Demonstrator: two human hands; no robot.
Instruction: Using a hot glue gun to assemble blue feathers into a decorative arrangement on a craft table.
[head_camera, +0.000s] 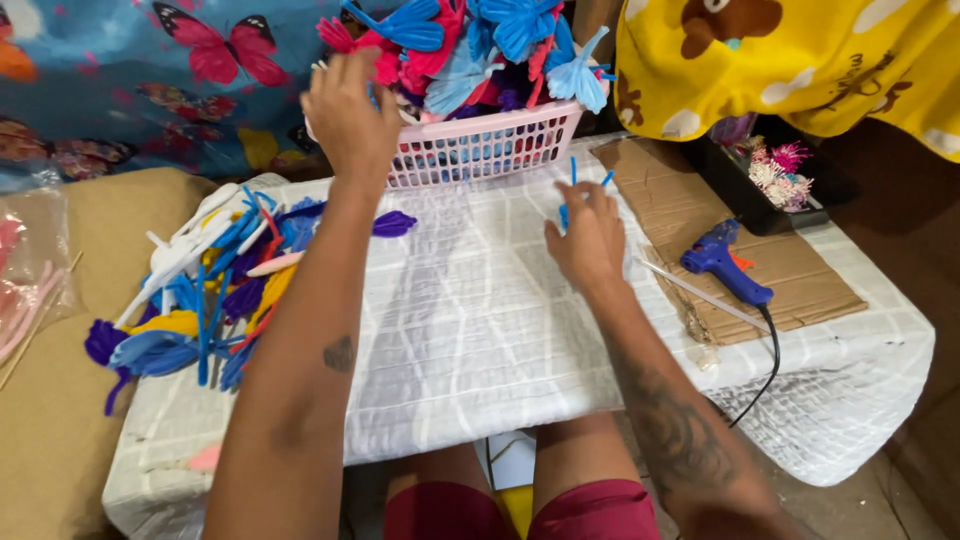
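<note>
Two hands were recorded at work over a small table (480, 330) covered in a white quilted cloth. The left hand (348, 112) was raised to the pink basket (490, 145) at the table's far edge, its fingers curled at the rim among the finished foam butterflies (470, 40) in blue, pink and red; what it gripped, if anything, could not be told. The right hand (588, 238) was laid on the cloth near the far edge, fingers closed narrowly around thin blue sticks (572, 190) that stood up past its fingertips. A heap of loose foam pieces (205, 300) in blue, purple, yellow and white was spread along the table's left edge. A sheet of cardboard (790, 275) was laid at the right edge, and on it a blue glue gun (725, 262) with a black cord, beside a clear glue stick (700, 292). The step in hand was judged to be the placing of a finished piece in the basket while parts for another were held ready. The next move was judged to call for a foam piece from the left heap to be matched to the sticks, with the glue gun to be reached across at the right.
</note>
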